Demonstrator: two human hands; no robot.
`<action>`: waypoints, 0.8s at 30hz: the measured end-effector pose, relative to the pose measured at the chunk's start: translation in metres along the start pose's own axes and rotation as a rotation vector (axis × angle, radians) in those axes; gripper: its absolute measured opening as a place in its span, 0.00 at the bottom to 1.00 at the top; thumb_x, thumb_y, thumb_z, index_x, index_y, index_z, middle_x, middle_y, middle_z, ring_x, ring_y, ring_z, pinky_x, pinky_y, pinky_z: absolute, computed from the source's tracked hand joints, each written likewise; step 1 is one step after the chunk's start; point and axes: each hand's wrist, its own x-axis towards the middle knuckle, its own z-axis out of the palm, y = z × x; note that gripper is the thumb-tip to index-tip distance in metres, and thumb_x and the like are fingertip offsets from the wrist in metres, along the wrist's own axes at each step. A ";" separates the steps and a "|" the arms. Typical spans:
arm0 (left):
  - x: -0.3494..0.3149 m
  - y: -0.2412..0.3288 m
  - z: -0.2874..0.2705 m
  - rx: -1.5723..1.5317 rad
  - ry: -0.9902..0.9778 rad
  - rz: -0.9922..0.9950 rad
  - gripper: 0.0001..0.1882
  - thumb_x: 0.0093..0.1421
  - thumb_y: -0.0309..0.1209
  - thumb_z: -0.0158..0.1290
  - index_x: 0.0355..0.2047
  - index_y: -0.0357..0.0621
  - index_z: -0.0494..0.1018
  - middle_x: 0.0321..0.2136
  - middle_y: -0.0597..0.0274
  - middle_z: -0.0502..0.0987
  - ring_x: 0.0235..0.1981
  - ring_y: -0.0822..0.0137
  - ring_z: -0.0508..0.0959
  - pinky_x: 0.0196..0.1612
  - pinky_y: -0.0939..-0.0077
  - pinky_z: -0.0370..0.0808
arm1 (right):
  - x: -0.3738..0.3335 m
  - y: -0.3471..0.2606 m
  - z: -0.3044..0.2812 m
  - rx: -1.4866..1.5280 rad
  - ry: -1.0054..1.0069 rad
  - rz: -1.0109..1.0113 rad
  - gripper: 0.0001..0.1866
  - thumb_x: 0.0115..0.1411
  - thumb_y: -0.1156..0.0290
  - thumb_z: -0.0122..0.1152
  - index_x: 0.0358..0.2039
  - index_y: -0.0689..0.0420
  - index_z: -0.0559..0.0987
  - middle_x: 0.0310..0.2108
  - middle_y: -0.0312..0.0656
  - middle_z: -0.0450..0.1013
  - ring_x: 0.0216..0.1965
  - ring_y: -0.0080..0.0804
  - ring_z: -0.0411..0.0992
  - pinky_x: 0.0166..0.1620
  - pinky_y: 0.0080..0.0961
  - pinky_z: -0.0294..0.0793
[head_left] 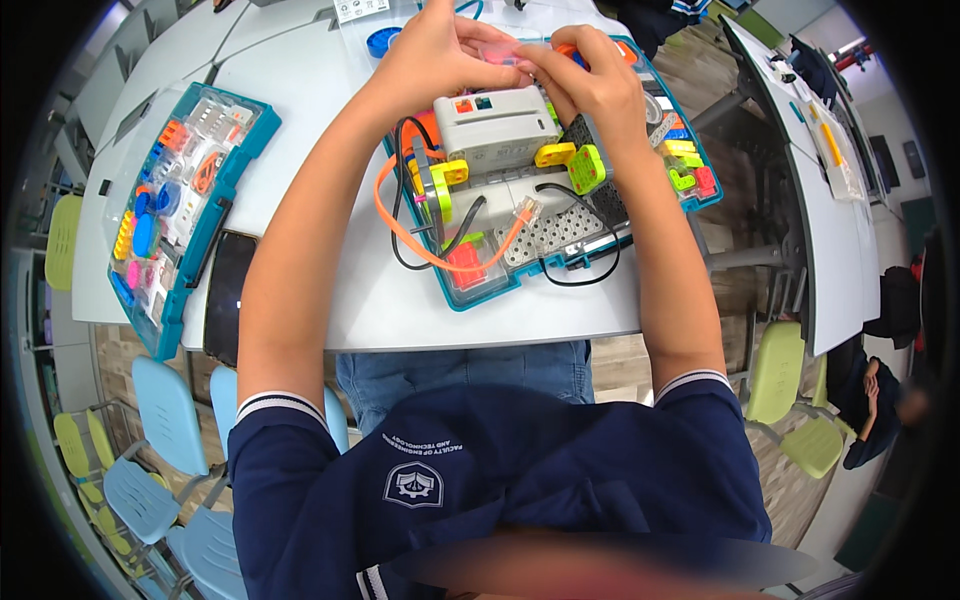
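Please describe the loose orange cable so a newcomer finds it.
On the white table, find the central teal-edged case. At its near left corner, a cable arcs beside the grey-white block. It is orange; the adjacent cables are black.

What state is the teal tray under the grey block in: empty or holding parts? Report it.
Holding parts: perforated grey pieces and a red piece show inside the teal tray's rim.

A small pink piece (497,53) was held up.
It looked partly see-through and sat between the left grip (437,52) and the right grip (597,88), in view just beyond the pale grey block (497,130). Fingers covered part of it, and its exact shape was too small to make out.
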 end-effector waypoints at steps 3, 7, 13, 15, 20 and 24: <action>-0.001 0.001 0.003 -0.112 0.010 -0.010 0.51 0.47 0.26 0.73 0.64 0.39 0.50 0.42 0.43 0.79 0.40 0.63 0.83 0.43 0.68 0.83 | 0.001 0.000 0.000 0.034 0.021 0.005 0.12 0.51 0.68 0.72 0.38 0.47 0.85 0.35 0.34 0.73 0.36 0.33 0.74 0.34 0.32 0.76; 0.002 -0.001 0.002 -0.101 0.006 -0.008 0.51 0.47 0.25 0.73 0.63 0.40 0.50 0.43 0.42 0.79 0.40 0.63 0.83 0.43 0.68 0.83 | 0.002 -0.001 0.002 0.051 0.074 -0.007 0.12 0.49 0.68 0.73 0.36 0.48 0.85 0.34 0.33 0.73 0.34 0.33 0.74 0.34 0.31 0.76; 0.002 -0.007 0.008 -0.048 0.012 0.013 0.49 0.46 0.25 0.74 0.61 0.42 0.52 0.41 0.44 0.81 0.38 0.65 0.83 0.42 0.70 0.82 | 0.001 0.003 0.002 -0.020 0.090 -0.045 0.11 0.50 0.71 0.73 0.36 0.49 0.85 0.34 0.33 0.73 0.34 0.32 0.74 0.34 0.29 0.76; 0.001 -0.008 0.013 0.054 -0.046 0.044 0.48 0.46 0.25 0.74 0.60 0.44 0.53 0.41 0.46 0.82 0.38 0.65 0.83 0.42 0.70 0.82 | 0.003 0.006 0.002 -0.048 0.112 -0.025 0.10 0.49 0.70 0.72 0.34 0.51 0.84 0.34 0.32 0.73 0.34 0.33 0.74 0.34 0.31 0.75; 0.002 -0.014 0.020 -0.138 -0.061 0.068 0.47 0.46 0.24 0.75 0.59 0.45 0.54 0.37 0.49 0.82 0.38 0.69 0.83 0.41 0.71 0.80 | 0.004 0.010 0.000 0.044 0.101 0.089 0.07 0.56 0.69 0.71 0.35 0.54 0.85 0.34 0.36 0.73 0.35 0.36 0.74 0.35 0.33 0.75; -0.001 -0.020 0.021 -0.060 -0.101 0.114 0.48 0.46 0.27 0.76 0.63 0.45 0.59 0.44 0.49 0.83 0.44 0.65 0.83 0.51 0.70 0.78 | -0.001 0.013 -0.008 0.156 0.043 0.219 0.06 0.61 0.69 0.69 0.38 0.55 0.86 0.33 0.38 0.73 0.32 0.33 0.74 0.34 0.28 0.74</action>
